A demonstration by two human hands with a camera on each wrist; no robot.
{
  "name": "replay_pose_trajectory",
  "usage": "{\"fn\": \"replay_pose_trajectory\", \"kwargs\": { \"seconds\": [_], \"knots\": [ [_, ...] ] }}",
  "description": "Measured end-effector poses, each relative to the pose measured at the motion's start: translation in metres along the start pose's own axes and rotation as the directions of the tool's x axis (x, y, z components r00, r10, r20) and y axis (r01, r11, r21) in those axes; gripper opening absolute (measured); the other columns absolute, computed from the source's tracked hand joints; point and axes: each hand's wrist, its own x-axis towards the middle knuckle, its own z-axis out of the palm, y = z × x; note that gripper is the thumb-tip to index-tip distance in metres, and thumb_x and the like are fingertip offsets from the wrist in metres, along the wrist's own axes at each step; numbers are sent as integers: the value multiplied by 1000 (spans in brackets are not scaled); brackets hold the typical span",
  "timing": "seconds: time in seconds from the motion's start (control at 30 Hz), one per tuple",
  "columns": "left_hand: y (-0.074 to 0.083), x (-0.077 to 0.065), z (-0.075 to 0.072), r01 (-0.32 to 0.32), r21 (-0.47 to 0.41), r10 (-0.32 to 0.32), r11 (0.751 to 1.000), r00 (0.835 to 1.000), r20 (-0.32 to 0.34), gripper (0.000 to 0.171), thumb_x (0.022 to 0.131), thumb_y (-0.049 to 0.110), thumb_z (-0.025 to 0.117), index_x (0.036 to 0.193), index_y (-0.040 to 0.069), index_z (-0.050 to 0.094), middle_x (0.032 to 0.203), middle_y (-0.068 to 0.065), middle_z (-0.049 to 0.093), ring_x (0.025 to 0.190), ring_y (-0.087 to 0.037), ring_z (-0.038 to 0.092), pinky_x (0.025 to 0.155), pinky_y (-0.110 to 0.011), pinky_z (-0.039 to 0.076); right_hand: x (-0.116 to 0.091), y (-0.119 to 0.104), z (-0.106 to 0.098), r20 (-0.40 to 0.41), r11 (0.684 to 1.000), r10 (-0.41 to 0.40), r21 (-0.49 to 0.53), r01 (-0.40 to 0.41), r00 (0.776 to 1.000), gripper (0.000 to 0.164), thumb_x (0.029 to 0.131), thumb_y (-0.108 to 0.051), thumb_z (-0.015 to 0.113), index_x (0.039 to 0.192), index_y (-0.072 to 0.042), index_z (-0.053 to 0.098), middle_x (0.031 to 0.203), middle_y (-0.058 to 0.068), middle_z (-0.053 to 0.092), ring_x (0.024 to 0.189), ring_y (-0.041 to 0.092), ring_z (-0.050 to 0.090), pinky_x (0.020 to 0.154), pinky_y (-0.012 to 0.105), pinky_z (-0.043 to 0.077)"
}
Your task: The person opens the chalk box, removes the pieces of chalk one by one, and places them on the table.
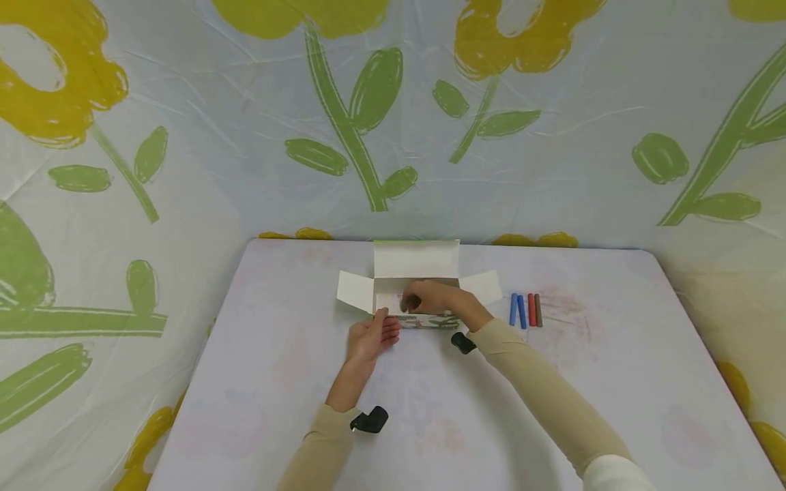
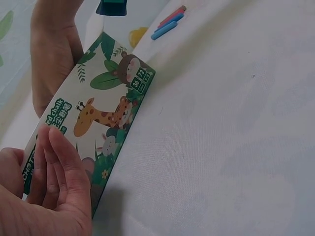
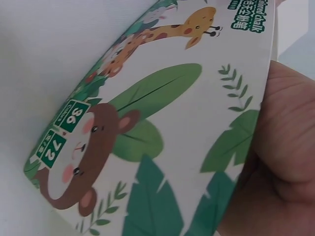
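A white chalk box (image 1: 430, 322) with a printed animal front stands on the table, its lid and side flaps spread open. My left hand (image 1: 368, 335) holds the box at its front left, thumb at the top edge and fingers against the printed face (image 2: 113, 115). My right hand (image 1: 432, 296) reaches over the front wall into the box, fingers bent downward. In the right wrist view the front panel (image 3: 167, 118) hides those fingertips, and I cannot tell whether they hold anything.
Right of the box lie two blue chalk sticks (image 1: 522, 311), a red stick (image 1: 531, 310) and a brown stick (image 1: 538, 310), side by side. The white table (image 1: 276, 409) backs onto a flower-printed cloth (image 1: 430, 191). Black wrist cameras (image 1: 370, 419) sit on both wrists.
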Motion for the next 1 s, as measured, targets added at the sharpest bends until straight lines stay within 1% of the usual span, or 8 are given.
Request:
{"fn": "replay_pose_trajectory", "kwargs": {
  "seconds": [0.2,0.33,0.43,0.57,0.67,0.8,0.9,1.0],
  "knots": [
    [0,-1,2,0,-2,0,1000,1000,0,34,103,23,61,90,-6,74,74,-4,72,64,-7,68,63,-20,59,3,1,-2,41,1000,22,-23,-21,999,8,96,0,68,100,-2,75,92,3,71,82,11,62,77,27,54],
    [1,-3,2,-5,-2,5,1000,1000,-2,34,103,23,61,86,-4,73,73,-4,72,63,-7,68,62,-20,59,2,5,-4,41,999,-11,-45,13,999,6,96,-2,69,99,-4,74,90,0,69,81,9,60,75,26,53],
    [2,-3,2,0,-7,0,1000,1000,-3,34,103,22,60,85,-3,73,72,-4,72,63,-7,68,62,-20,59,0,7,-4,11,999,-33,-37,34,999,5,96,-5,71,100,-4,74,91,1,69,81,10,60,75,27,53],
    [2,-2,2,3,-1,-3,1000,1000,-2,33,102,22,60,87,-4,73,73,-4,72,64,-7,68,63,-20,59,-8,9,-4,-76,997,-74,11,75,994,10,97,-6,71,105,-1,75,96,6,72,85,13,64,78,30,55],
    [2,-2,2,1,3,-1,1000,1000,-1,34,103,23,60,89,-5,73,74,-4,72,65,-7,68,63,-20,59,-16,10,-4,-166,991,-123,25,129,978,12,96,-4,71,106,2,74,99,10,74,89,18,66,81,34,57],
    [1,-2,2,0,1,0,1000,1000,1,35,104,23,60,90,-6,73,75,-5,73,65,-7,68,63,-20,59,-25,13,-3,-279,977,-202,11,213,939,13,95,0,71,106,5,73,101,14,74,90,25,68,82,41,58],
    [0,-2,2,-2,-1,2,1000,1000,4,35,104,23,61,90,-6,73,75,-5,73,66,-8,68,64,-21,59,-32,16,-3,-345,971,-216,24,239,913,14,95,-1,71,108,4,73,103,13,74,94,26,69,83,41,59],
    [0,-1,1,2,-4,-2,1000,1000,2,35,104,23,60,89,-6,73,75,-5,73,66,-8,69,64,-21,59,-41,17,-6,-406,971,-191,57,233,894,16,96,-2,71,110,3,74,104,12,74,96,26,70,85,41,60]
  ]
}}
